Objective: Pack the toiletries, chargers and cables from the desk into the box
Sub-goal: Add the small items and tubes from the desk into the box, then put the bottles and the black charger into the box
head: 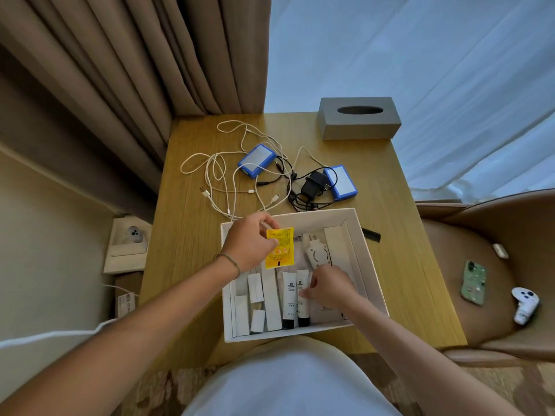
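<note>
A white box (371, 265) stands on the wooden desk (192, 235) in front of me. Inside lie several white packets, two white tubes with black caps (289, 298) and a white razor-like item (315, 250). My left hand (250, 244) holds a yellow sachet (280, 247) over the box's far left part. My right hand (329, 286) is down in the box, fingers touching the right tube and a pale packet beside it. Behind the box lie white cables (216, 175), two blue-edged chargers (257, 160) (341, 182) and a black adapter with black cables (312, 183).
A grey tissue box (359, 121) stands at the desk's far right corner. A black comb (371, 235) lies just right of the box. Brown curtains hang at the left. A chair at right holds a phone (474, 282) and a white controller (524, 304).
</note>
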`<state>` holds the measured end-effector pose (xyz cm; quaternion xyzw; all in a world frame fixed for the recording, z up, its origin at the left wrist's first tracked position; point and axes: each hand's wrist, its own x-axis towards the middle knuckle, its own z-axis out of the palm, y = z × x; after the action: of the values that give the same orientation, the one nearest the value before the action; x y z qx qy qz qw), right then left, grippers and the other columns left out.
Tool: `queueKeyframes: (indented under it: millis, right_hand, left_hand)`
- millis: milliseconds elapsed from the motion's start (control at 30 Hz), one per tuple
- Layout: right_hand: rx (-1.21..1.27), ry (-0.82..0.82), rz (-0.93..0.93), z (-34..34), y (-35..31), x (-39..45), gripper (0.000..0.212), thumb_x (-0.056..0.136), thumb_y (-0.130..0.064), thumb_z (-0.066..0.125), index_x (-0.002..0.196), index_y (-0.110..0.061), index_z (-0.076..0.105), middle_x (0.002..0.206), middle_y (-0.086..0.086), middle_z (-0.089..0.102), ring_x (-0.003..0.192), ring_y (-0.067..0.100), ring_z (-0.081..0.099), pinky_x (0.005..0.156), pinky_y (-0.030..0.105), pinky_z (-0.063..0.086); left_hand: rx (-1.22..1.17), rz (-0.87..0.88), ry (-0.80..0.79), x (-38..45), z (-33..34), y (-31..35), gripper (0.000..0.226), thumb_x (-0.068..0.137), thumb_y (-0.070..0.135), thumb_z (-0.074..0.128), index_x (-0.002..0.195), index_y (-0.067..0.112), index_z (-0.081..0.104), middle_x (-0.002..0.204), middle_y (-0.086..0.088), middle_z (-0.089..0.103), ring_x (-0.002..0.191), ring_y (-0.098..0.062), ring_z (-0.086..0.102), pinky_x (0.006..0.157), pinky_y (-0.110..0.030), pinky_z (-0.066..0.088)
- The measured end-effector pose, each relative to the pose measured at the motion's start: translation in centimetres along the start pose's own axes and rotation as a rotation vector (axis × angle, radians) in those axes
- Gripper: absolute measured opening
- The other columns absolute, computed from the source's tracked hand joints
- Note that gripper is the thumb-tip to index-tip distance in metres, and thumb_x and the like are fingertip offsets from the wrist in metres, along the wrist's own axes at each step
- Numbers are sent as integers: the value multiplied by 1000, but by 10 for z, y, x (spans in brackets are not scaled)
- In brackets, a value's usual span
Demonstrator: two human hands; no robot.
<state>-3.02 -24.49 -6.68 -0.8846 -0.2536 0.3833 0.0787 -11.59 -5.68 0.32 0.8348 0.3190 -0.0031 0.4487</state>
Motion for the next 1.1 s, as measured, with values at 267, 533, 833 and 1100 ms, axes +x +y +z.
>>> queueKeyframes:
  millis: [267,533,833,1100]
  right_hand:
    - [46,85,-37,-14,11,-14,21,95,-35,61,88,-18,71,75,-5,69,67,11,64,60,31,53]
    - [170,120,-102,-33,3,-33,14,95,-30,59,96,-23,71,77,-5,71,69,12,69,68,39,61]
    - [304,241,-256,-85,-18,-32,16,94,-24,65,80,-31,68,70,-4,70,66,10,66,64,32,55]
    - [340,272,-364,-146,-55,17,15,96,-21,63,83,-30,67,73,-7,69,60,5,63,55,20,50]
  left_hand:
    - [49,-102,75,12,44,-9,21,77,10,70,78,29,63,71,6,70,67,-13,67,57,-26,53]
    - [340,53,86,13,71,-20,19,84,18,68,97,31,62,83,2,66,74,-22,62,60,-27,42]
    - [566,264,127,8,56,2,21,91,36,58,110,26,62,112,3,56,106,-19,55,76,-36,52]
    - [352,288,155,33,-12,32,9,92,25,60,97,26,68,92,8,62,81,-9,59,65,-30,53]
